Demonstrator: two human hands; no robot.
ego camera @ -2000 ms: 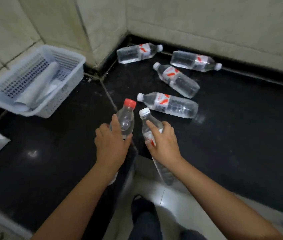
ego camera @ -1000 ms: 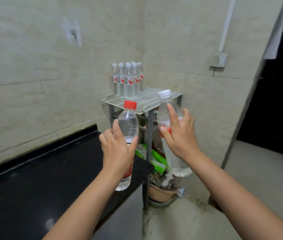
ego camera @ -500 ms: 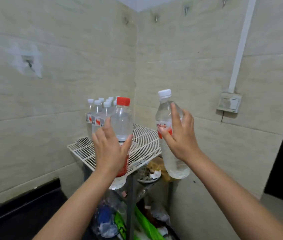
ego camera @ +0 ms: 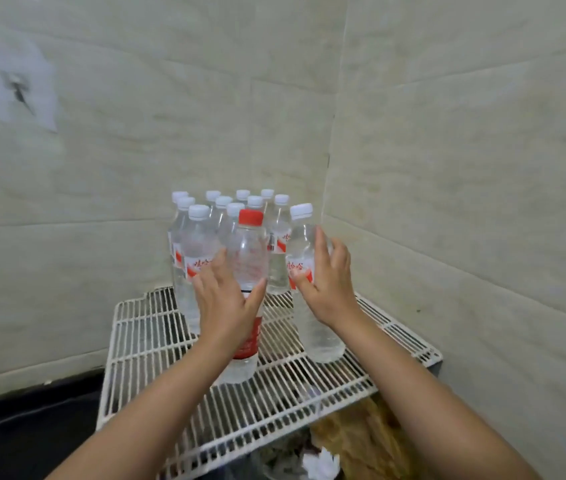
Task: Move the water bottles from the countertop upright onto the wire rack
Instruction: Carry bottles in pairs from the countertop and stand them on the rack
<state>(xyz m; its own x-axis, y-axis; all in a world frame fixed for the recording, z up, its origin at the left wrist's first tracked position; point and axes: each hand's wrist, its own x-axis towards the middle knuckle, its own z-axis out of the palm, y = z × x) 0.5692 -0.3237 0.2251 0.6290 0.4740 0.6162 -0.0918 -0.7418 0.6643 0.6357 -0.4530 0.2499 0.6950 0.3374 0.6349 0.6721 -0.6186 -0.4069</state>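
A clear bottle with a red cap (ego camera: 249, 251) stands upright on the white wire rack (ego camera: 143, 341), with my left hand (ego camera: 222, 303) wrapped around its middle. To its right, a white-capped bottle (ego camera: 300, 244) also rests upright on the rack, and my right hand (ego camera: 330, 289) grips it at the red label with the fingers slightly spread. Right behind both, several white-capped bottles (ego camera: 198, 237) stand packed together at the back of the rack, near the wall corner.
Tiled walls close in behind and to the right of the rack. The black countertop's end (ego camera: 15, 427) lies at lower left. Bags and clutter (ego camera: 344, 445) show beneath the rack. The rack's front and left wires are bare.
I turned from the countertop to the rack carrying both bottles. Both hands moved forward and down, and the two bottles now rest on the wires in front of the group.
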